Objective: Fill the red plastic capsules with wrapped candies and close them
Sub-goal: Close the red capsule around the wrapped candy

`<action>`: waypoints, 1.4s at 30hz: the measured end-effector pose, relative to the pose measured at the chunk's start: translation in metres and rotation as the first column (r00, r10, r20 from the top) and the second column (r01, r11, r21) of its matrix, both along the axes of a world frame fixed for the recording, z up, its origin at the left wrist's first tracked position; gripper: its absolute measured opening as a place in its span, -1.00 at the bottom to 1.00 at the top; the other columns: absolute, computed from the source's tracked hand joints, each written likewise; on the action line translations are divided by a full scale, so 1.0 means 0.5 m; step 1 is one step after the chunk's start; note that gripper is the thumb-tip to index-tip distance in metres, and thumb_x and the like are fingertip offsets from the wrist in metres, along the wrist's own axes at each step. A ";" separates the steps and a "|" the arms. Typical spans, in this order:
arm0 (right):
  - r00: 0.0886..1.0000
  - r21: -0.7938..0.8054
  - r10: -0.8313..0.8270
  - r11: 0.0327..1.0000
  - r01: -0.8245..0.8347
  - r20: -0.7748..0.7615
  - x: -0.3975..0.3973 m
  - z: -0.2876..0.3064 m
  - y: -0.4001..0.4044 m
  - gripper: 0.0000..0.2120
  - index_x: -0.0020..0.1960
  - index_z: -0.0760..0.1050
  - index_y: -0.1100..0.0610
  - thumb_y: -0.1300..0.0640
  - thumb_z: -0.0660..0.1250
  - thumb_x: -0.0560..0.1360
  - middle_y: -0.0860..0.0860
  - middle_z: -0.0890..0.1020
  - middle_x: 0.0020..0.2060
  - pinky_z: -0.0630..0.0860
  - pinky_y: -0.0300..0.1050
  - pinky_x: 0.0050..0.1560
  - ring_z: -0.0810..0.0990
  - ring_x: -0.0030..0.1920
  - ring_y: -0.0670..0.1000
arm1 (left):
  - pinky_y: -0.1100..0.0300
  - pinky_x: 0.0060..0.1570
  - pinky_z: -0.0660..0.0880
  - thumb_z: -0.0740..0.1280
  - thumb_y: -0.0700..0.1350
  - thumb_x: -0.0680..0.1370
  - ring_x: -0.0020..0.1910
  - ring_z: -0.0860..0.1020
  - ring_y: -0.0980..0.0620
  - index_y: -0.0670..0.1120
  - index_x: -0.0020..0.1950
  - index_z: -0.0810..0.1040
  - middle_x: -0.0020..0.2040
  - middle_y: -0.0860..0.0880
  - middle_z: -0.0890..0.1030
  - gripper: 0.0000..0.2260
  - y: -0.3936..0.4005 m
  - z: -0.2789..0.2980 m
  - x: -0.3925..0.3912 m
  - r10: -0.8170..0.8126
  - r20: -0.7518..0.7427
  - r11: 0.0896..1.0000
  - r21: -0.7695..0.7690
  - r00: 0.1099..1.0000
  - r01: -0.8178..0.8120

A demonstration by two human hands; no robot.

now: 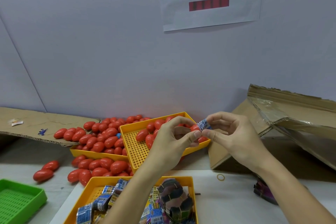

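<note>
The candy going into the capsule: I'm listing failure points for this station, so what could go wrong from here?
1. The right hand pinches the candy only by its end, so it may slip or jam at the capsule in the left hand.
2. Both are held above the tray; a dropped piece would be lost among the red capsules there.

Glossy red capsules [101, 138] fill a perforated yellow tray [135, 148]. The wrapped candy [204, 124] is blue and white with barcode-like stripes. A green slotted tray [20, 200] sits at the tabletop's near-left corner.
</note>
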State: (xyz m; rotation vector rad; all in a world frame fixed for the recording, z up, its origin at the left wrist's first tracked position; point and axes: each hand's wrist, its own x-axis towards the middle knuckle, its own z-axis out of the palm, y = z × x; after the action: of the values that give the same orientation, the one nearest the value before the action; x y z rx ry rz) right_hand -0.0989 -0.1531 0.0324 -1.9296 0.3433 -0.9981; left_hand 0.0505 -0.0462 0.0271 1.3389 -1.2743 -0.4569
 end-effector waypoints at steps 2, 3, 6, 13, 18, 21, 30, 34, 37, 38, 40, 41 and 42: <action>1.000 0.003 -0.001 1.000 0.001 -0.011 -0.001 0.001 0.001 -0.80 -0.08 0.65 -0.16 -0.04 0.47 0.30 -0.11 0.71 -0.10 0.58 -0.06 0.06 0.66 0.00 -0.10 | 0.29 -0.22 0.60 0.41 0.05 0.43 -0.09 0.69 0.10 0.07 0.04 0.56 -0.06 0.09 0.70 -0.79 -0.001 0.000 0.000 -0.001 0.002 1.000 0.002 1.000 0.001; 1.000 0.005 -0.001 1.000 0.002 -0.019 -0.002 0.001 0.001 -0.81 -0.07 0.66 -0.15 -0.04 0.47 0.30 -0.11 0.71 -0.09 0.58 -0.04 0.08 0.66 0.01 -0.10 | 0.30 -0.22 0.60 0.41 0.05 0.43 -0.09 0.69 0.10 0.07 0.04 0.55 -0.06 0.08 0.69 -0.79 -0.001 0.000 0.000 -0.002 0.003 1.000 0.003 1.000 0.002; 0.999 0.004 -0.009 1.000 0.010 -0.047 -0.002 0.000 0.000 -0.78 -0.02 0.65 -0.11 -0.02 0.46 0.33 -0.12 0.71 -0.06 0.59 -0.02 0.10 0.65 0.04 -0.11 | 0.31 -0.22 0.60 0.41 0.04 0.44 -0.09 0.69 0.11 0.06 0.06 0.55 -0.05 0.08 0.70 -0.77 -0.001 -0.002 -0.001 -0.005 0.002 1.000 0.008 1.000 0.005; 0.999 -0.015 -0.011 1.000 0.010 -0.040 -0.002 0.002 0.001 -0.78 0.00 0.61 -0.16 -0.07 0.41 0.35 -0.18 0.70 -0.07 0.60 -0.14 0.00 0.66 0.01 -0.13 | 0.32 -0.22 0.59 0.40 0.05 0.44 -0.10 0.69 0.11 0.04 0.06 0.55 -0.07 0.14 0.71 -0.77 -0.003 -0.001 -0.002 -0.015 -0.037 1.000 -0.001 0.999 0.015; 1.000 0.066 -0.010 0.998 0.009 0.005 0.001 -0.002 -0.001 -0.58 0.13 0.45 -0.08 -0.01 0.46 0.30 -0.11 0.71 -0.07 0.63 -0.18 -0.06 0.69 -0.04 -0.09 | 0.31 -0.20 0.60 0.40 0.01 0.46 -0.08 0.70 0.10 0.01 0.08 0.56 -0.06 0.16 0.71 -0.78 -0.006 -0.007 -0.006 -0.023 -0.131 1.000 -0.009 0.991 0.022; 0.999 0.035 -0.024 0.999 0.025 -0.024 0.004 -0.003 -0.001 -0.58 0.16 0.53 -0.09 -0.06 0.44 0.31 -0.12 0.70 -0.03 0.61 -0.18 0.02 0.66 0.03 -0.12 | 0.29 -0.19 0.61 0.39 -0.01 0.48 -0.10 0.71 0.07 -0.02 0.08 0.57 -0.06 0.10 0.72 -0.79 -0.009 -0.010 -0.008 -0.003 -0.138 1.000 -0.018 0.990 0.001; 0.998 0.029 -0.010 1.000 0.012 -0.060 0.007 -0.006 0.003 -0.60 0.14 0.58 -0.06 -0.11 0.42 0.32 -0.10 0.71 -0.05 0.62 -0.10 0.07 0.66 0.03 -0.09 | 0.29 -0.19 0.60 0.33 -0.03 0.55 -0.09 0.70 0.03 0.07 0.09 0.58 -0.06 0.05 0.72 -0.87 -0.011 -0.010 -0.016 -0.012 -0.197 1.000 0.014 0.980 0.015; 0.998 0.007 -0.068 0.998 0.068 0.007 0.010 -0.005 0.004 -0.55 0.14 0.47 -0.11 -0.02 0.53 0.30 -0.11 0.69 -0.09 0.61 -0.11 -0.04 0.67 -0.05 -0.10 | 0.24 -0.17 0.62 0.25 -0.08 0.62 -0.04 0.70 -0.07 -0.03 0.16 0.59 -0.03 -0.09 0.72 -0.82 -0.012 0.000 -0.025 -0.076 -0.476 0.995 0.023 0.876 0.099; 0.986 -0.184 -0.170 0.969 0.165 -0.007 0.017 -0.006 0.011 -0.58 0.11 0.50 -0.15 0.03 0.56 0.33 -0.20 0.64 -0.09 0.57 -0.29 -0.20 0.62 -0.03 -0.18 | 0.23 -0.15 0.62 0.24 -0.07 0.63 -0.02 0.70 -0.07 -0.09 0.11 0.61 -0.03 -0.17 0.71 -0.81 -0.012 0.006 -0.025 -0.087 -0.557 0.994 0.012 0.826 0.113; 0.981 -0.237 -0.193 0.953 0.187 -0.006 0.019 -0.006 0.013 -0.59 0.12 0.51 -0.14 0.02 0.55 0.33 -0.22 0.62 -0.10 0.54 -0.36 -0.22 0.60 -0.02 -0.21 | 0.23 -0.15 0.62 0.24 -0.07 0.63 -0.03 0.70 -0.07 -0.10 0.10 0.61 -0.04 -0.18 0.71 -0.81 -0.012 0.006 -0.026 -0.091 -0.563 0.993 0.013 0.821 0.119; 0.974 -0.313 -0.227 0.925 0.216 0.001 0.022 -0.006 0.016 -0.58 0.14 0.51 -0.13 -0.01 0.54 0.34 -0.27 0.59 -0.08 0.49 -0.46 -0.23 0.57 0.00 -0.25 | 0.21 -0.14 0.62 0.24 -0.07 0.63 -0.04 0.70 -0.06 -0.12 0.11 0.60 -0.05 -0.18 0.71 -0.80 -0.014 0.005 -0.026 -0.095 -0.563 0.991 0.026 0.821 0.133; 0.971 -0.343 -0.240 0.912 0.227 0.003 0.022 -0.006 0.017 -0.58 0.15 0.51 -0.12 -0.02 0.54 0.34 -0.29 0.57 -0.08 0.48 -0.49 -0.23 0.56 0.00 -0.26 | 0.20 -0.13 0.62 0.23 -0.06 0.63 -0.03 0.70 -0.07 -0.12 0.13 0.59 -0.04 -0.19 0.70 -0.79 -0.015 0.004 -0.027 -0.090 -0.560 0.991 0.035 0.824 0.132; 0.967 -0.373 -0.253 0.897 0.237 0.005 0.022 -0.005 0.017 -0.58 0.15 0.51 -0.11 -0.02 0.53 0.34 -0.31 0.55 -0.08 0.47 -0.50 -0.22 0.55 0.01 -0.26 | 0.17 -0.10 0.63 0.23 -0.06 0.63 -0.01 0.69 -0.09 -0.13 0.14 0.58 -0.02 -0.21 0.70 -0.79 -0.016 0.002 -0.026 -0.085 -0.557 0.991 0.041 0.826 0.129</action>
State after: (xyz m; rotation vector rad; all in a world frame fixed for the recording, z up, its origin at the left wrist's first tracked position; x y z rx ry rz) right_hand -0.0879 -0.1448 0.0300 -2.2932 0.4577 -1.2593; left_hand 0.0373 -0.0543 0.0279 1.0826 -0.8469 -0.9113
